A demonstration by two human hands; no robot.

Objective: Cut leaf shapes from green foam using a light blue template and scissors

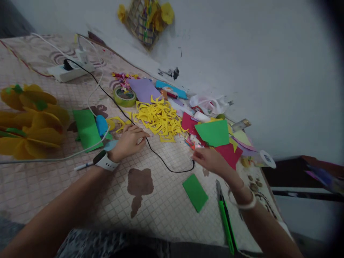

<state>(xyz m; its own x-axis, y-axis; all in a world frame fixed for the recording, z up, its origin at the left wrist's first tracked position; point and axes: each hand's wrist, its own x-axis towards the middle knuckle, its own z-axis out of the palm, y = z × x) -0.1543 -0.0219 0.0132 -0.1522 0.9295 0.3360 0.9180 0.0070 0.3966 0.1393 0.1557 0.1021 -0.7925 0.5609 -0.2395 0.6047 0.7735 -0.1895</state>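
Handling of the black cable looks to be the step in hand, judging by how the person's two grips sit along its run. At the middle right of the frame, the right grip is curled in on the cable's end; whatever that end may carry is hidden. The left grip, left of centre, lies low over the cable's middle stretch; whether it pinches the cable or merely rests there I cannot tell. Beyond it the cable climbs to a white power strip in the upper left. Shifting it would call for a steady right grip, with slack led clear of the yellow paper scraps near the centre and the green-handled knife at the lower right.

The counter wears a cover patterned in small squares with brown shapes. A small green piece lies below the right grip; a green sheet overlaps red paper at the middle right. Yellow flower shapes crowd the left edge, and a tape roll sits by a purple sheet. Behind, a pale, marked wall carries a woven hanging at the top of the frame.
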